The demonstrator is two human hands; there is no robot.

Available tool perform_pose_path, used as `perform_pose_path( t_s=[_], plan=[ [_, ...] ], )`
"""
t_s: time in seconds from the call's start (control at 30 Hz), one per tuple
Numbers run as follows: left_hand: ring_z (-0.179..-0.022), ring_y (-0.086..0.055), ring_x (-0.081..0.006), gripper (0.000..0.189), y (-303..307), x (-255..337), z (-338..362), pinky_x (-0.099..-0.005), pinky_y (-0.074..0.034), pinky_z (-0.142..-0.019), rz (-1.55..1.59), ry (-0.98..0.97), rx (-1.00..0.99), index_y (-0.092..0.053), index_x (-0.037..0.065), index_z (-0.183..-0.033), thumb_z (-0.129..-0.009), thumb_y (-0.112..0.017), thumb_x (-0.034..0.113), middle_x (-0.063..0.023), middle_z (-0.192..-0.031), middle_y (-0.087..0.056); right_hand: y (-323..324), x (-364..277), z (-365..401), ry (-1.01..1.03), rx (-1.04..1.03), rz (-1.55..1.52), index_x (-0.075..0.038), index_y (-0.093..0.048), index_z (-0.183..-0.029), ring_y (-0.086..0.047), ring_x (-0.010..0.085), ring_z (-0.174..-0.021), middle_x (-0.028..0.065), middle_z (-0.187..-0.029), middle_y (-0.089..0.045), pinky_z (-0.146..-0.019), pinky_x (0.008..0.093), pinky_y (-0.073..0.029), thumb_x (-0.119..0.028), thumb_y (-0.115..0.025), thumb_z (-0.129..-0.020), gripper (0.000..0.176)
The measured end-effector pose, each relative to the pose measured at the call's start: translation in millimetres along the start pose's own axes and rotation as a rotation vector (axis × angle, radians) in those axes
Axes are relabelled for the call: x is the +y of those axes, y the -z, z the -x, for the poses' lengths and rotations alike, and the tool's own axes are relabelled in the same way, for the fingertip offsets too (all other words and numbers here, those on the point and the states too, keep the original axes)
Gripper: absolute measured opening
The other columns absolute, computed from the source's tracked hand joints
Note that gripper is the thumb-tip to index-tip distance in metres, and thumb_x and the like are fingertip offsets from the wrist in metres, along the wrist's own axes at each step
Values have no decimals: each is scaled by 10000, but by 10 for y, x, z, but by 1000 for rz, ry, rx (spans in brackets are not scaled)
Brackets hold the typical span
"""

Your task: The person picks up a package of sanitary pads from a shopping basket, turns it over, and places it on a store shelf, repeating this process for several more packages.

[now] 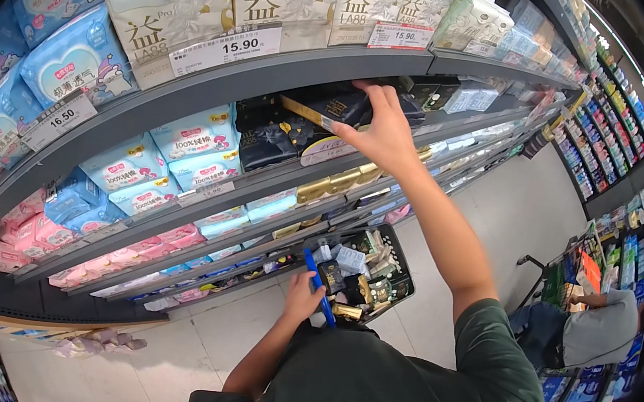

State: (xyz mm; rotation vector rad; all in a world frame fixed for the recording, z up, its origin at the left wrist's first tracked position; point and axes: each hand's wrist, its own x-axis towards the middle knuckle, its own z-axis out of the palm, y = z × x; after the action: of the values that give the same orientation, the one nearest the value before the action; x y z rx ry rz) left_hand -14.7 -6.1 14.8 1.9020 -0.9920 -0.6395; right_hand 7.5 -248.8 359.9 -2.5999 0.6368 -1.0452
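Observation:
My right hand [387, 129] reaches into the second shelf, its thumb and fingers closed on a black pack [330, 105] with gold print and a gold edge. The pack lies over other black packs with gold flowers [266, 134], and an oval price label sits on the shelf edge below it. Down by my body, my left hand [300, 299] is wrapped round the blue handle [318, 285] of a dark cart [410, 286]. Inside the cart are several small black, gold and white packs [350, 262].
White packs [282, 3] stand on the shelf above, with price tags [228, 49]. Blue and white packs [197, 133] lie left of the black ones. A person in a grey shirt [600, 327] is at the right, by a shopping cart [559, 270]. Tiled floor [490, 206] lies between.

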Motion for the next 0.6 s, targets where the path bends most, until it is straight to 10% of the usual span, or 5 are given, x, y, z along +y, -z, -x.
perform_pose_path(
  t_s=[0.6],
  plan=[
    [-1118, -505, -366, 444, 144, 139, -221, -418, -421, -958, 83, -122, 68, -536, 29, -1165, -791, -699, 204, -187, -1158, -540, 0, -142, 126, -176, 11, 22, -50, -542, -1257, -546, 306, -1133, 143, -1222, -531, -950, 369, -439, -371, -789, -681, 704]
  ],
)
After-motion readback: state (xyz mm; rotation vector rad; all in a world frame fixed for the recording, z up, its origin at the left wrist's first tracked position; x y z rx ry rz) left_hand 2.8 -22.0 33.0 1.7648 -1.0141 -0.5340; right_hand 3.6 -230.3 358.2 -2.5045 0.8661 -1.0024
